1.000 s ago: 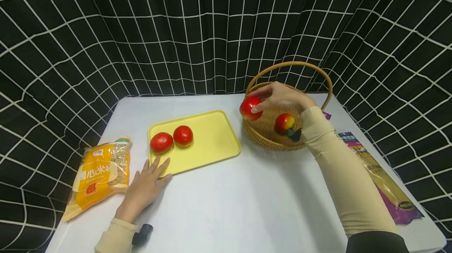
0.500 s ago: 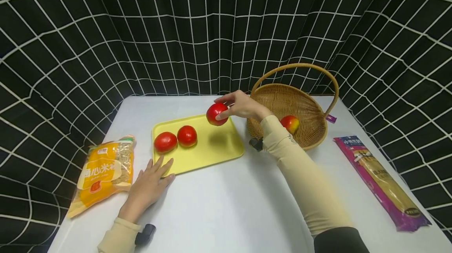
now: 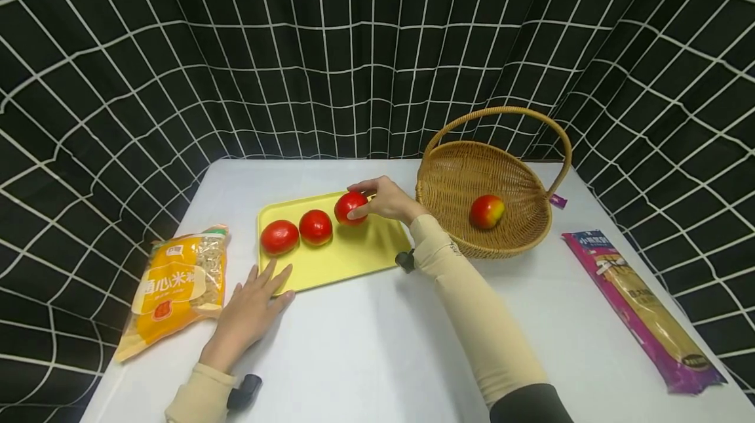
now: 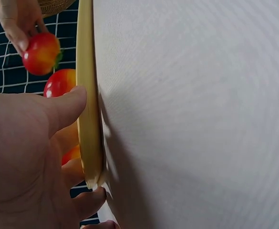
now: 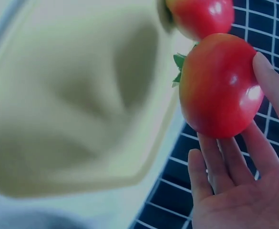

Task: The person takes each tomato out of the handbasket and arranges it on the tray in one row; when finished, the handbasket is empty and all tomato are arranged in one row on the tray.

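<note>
Held over the yellow tray [image 3: 360, 256], toward the far edge of the counter [image 3: 366, 357]: a shiny red fruit [image 3: 350, 208], green leaf [image 5: 178, 62] toward the tray. Too hard to tell: touching the tray floor or just above it. Gripped by the fingers of the right hand [image 3: 386, 200]. Best, it seems, to go down slow and straight, and feel the floor before letting go. Better not to drop something so round; likely to roll. Toward the counter's left edge, in a row: the middle fruit [image 3: 315, 227] and the end fruit [image 3: 280, 237]. Try for a small gap, to save a bump. At the tray's near left corner: the left hand [image 3: 250, 308], fingers straight and spread, grasping nothing, thumb on the rim. Good for a steady tray; press lightly, no tipping. By the counter's far right corner: a brown basket [image 3: 472, 170], one red-and-yellow fruit [image 3: 485, 212] inside. Mind the sleeve [image 3: 457, 279] near that basket. Beside the counter's left edge, an orange bag [image 3: 177, 285]; along the right edge, a purple packet [image 3: 643, 311].
</note>
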Available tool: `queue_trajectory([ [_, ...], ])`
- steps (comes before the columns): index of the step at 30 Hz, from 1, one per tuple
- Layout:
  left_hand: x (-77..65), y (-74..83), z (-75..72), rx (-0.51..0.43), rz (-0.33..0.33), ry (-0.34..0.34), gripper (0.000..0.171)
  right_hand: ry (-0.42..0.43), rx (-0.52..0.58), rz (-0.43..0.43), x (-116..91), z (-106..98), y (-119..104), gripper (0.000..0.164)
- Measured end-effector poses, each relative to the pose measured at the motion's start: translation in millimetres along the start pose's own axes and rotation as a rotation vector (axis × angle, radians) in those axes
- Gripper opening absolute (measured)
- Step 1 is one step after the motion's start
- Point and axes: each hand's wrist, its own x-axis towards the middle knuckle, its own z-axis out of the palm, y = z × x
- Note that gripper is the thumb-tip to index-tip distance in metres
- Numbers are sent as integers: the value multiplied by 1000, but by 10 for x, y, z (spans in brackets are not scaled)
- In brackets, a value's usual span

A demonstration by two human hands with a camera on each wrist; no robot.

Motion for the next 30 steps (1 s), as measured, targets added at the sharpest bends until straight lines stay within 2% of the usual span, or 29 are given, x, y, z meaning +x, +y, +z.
queue_trajectory([
  [7,-8,-2,12,9,4,5,62,0,5,29,37,157,135,65],
  [14,-14,13,1,7,6,19,62,1,62,39,72,236,223,66],
  [30,-19,25,-4,6,8,24,61,4,71,40,133,326,269,66],
])
